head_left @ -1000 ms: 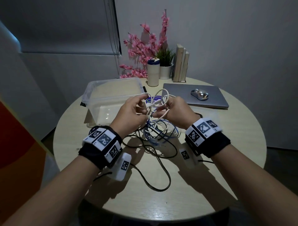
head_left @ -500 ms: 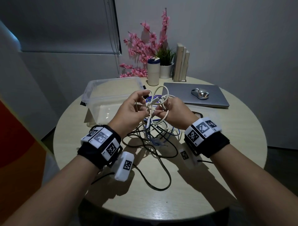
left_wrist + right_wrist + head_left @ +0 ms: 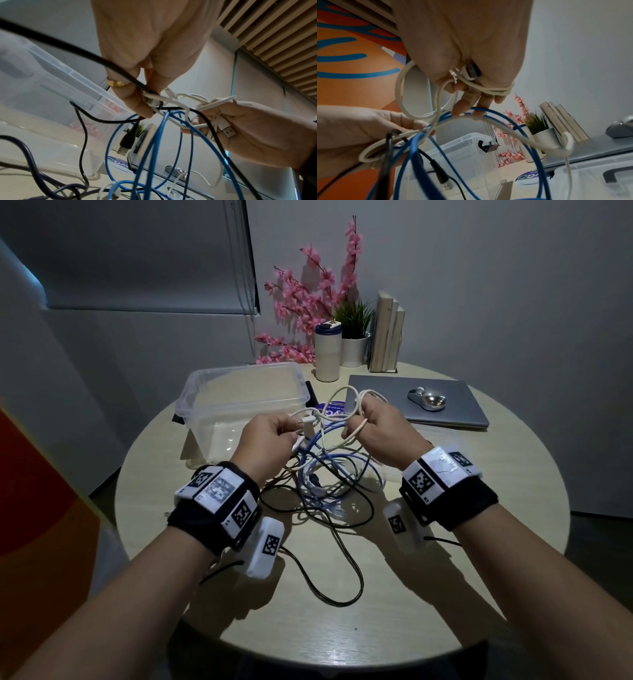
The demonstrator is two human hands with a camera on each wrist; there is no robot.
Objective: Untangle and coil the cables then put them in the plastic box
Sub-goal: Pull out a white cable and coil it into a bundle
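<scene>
Above the round table, both hands hold a tangle of cables. My right hand (image 3: 373, 422) grips the white cable (image 3: 337, 416), which is wound in loops round its fingers (image 3: 496, 90); a white USB plug (image 3: 226, 130) lies against its palm. My left hand (image 3: 274, 434) pinches a strand of the same white cable near its small plug (image 3: 150, 100), with a black cable (image 3: 68, 46) running through its fingers. A blue cable (image 3: 325, 443) hangs in loops between the hands down to the tabletop. The clear plastic box (image 3: 239, 371) stands open, just beyond the left hand.
A closed grey laptop (image 3: 445, 412) with a silver mouse (image 3: 428, 400) lies at the back right. Behind it stand a tumbler (image 3: 327, 354), a potted plant (image 3: 354, 350), pink flowers (image 3: 301, 302) and books (image 3: 387, 333). A loose black cable loop (image 3: 358, 583) trails toward the near table edge.
The hands have drawn apart, the right one moving right. The white cable now stretches between them, and the blue loops have lifted higher off the table.
</scene>
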